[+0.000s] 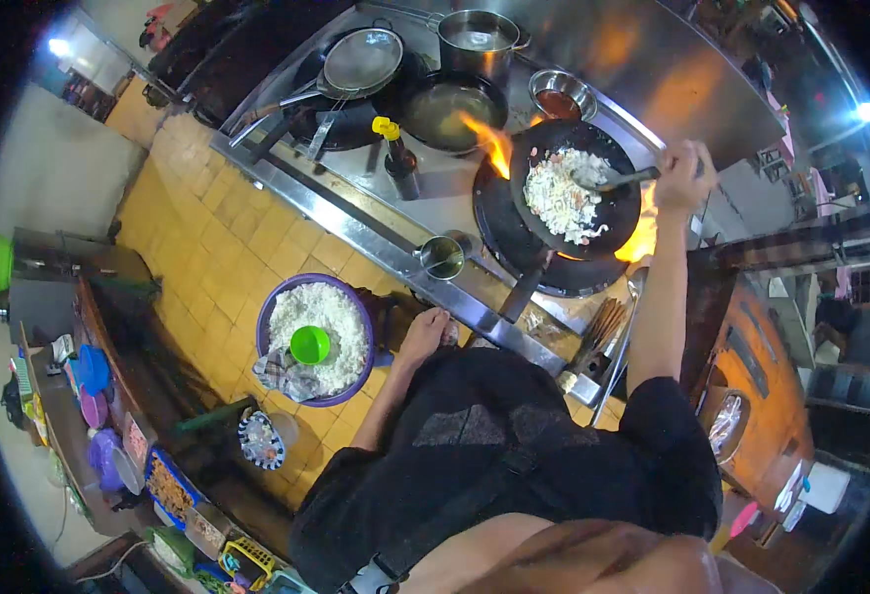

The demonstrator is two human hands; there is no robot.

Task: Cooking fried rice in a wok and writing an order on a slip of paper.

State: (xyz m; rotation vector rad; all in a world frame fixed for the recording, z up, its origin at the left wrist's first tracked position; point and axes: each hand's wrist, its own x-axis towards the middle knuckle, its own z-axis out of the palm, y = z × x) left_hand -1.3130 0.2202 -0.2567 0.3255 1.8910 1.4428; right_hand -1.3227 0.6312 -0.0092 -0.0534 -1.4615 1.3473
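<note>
My right hand (681, 177) grips the handle end of a metal ladle (624, 179), whose bowl rests in white rice (565, 194) inside a black wok (612, 241). Flames (641, 226) rise at both sides of this wok, which sits over a larger dark pan (491, 215) on the stove. The wok's handle (528, 286) points toward my body. Near the stove's front edge, my left hand (427, 333) is loosely curled, away from that handle; whether its fingers hold anything cannot be told. Left of it stands a purple tub (263, 319) of rice with a green bowl (309, 344) on top.
On the stove stand a dark sauce bottle (402, 169) with a yellow cap, a steel pot (478, 56), a pan of liquid (453, 111), a strainer (363, 59), a bowl of red sauce (560, 102) and a metal cup (442, 258). Ingredient trays (171, 486) line the lower left.
</note>
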